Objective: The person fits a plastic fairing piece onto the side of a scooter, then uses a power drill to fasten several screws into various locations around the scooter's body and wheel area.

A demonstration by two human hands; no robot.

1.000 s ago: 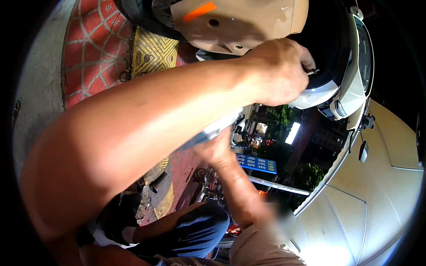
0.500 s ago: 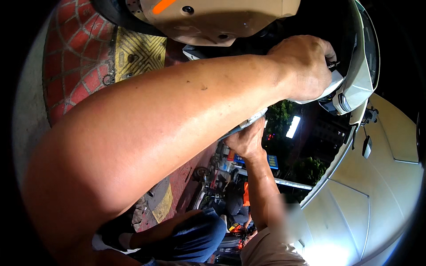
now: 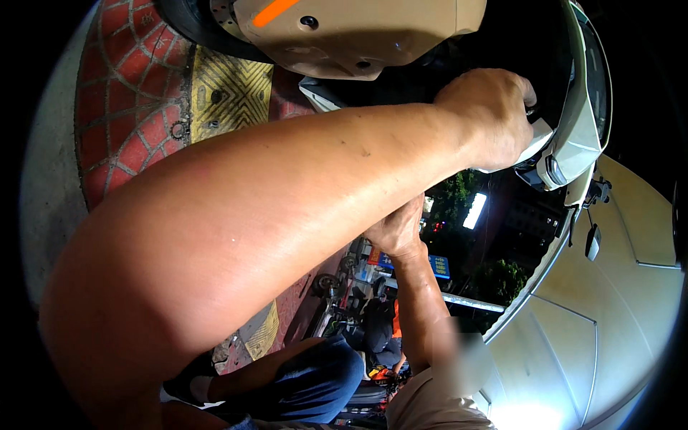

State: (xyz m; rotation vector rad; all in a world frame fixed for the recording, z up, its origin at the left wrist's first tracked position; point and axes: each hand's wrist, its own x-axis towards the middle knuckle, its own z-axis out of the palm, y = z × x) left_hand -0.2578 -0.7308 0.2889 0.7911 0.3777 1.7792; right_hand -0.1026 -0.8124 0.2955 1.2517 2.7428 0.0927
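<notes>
My left arm crosses the picture from the lower left, and my left hand (image 3: 487,118) is closed at the white panel (image 3: 536,145) of a scooter-like vehicle. Its fingers curl round a small dark metallic piece (image 3: 531,111) too small to name. Below that forearm, my right hand (image 3: 398,228) reaches up from a short beige sleeve (image 3: 430,405). The left forearm hides most of its fingers and whatever they may hold. Above the arms hangs a tan body panel (image 3: 358,36) with an orange stripe and a dark screw hole.
The scene lies sideways. Red paving (image 3: 122,107) and a yellow ridged tile (image 3: 233,89) are at the left, beside a dark tyre (image 3: 190,32). A pale canopy (image 3: 602,308) fills the right. Jeans (image 3: 308,390) cover a bent leg below; a person in orange (image 3: 383,330) and parked vehicles are behind.
My left forearm and hand sit slightly lower in the picture. The forearm now covers a silver-blue rod seen earlier at my right hand. The left fingers stay curled.
</notes>
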